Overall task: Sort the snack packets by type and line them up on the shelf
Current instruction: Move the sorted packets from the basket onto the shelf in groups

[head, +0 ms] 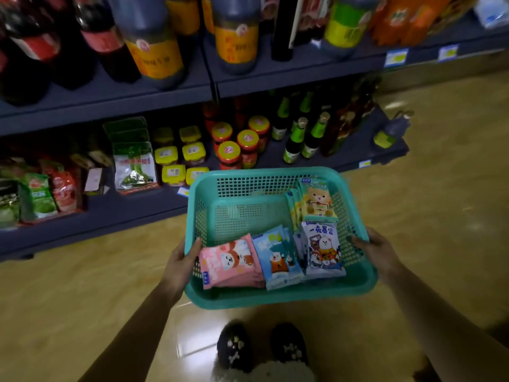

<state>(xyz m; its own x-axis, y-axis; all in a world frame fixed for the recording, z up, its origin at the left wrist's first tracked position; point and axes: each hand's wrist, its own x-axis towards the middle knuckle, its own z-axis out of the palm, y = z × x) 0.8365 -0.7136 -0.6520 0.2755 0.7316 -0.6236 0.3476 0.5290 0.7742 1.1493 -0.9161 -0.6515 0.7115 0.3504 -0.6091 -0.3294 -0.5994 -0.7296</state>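
Hands: left hand, right hand — fingers curled round side rims of the teal perforated plastic basket.
Packets: cartoon-printed snack packets inside it, near and right.
Shelf: dark grey metal shelf beyond — yellow-lidded jars, green glass bottles crowd it.

one head cam, wide-angle, worn high, pitched forward and steeply down. teal basket sits close under the lens at centre, slippers at the near edge; shelves run across the far left with bowed edges, floor fills the right.
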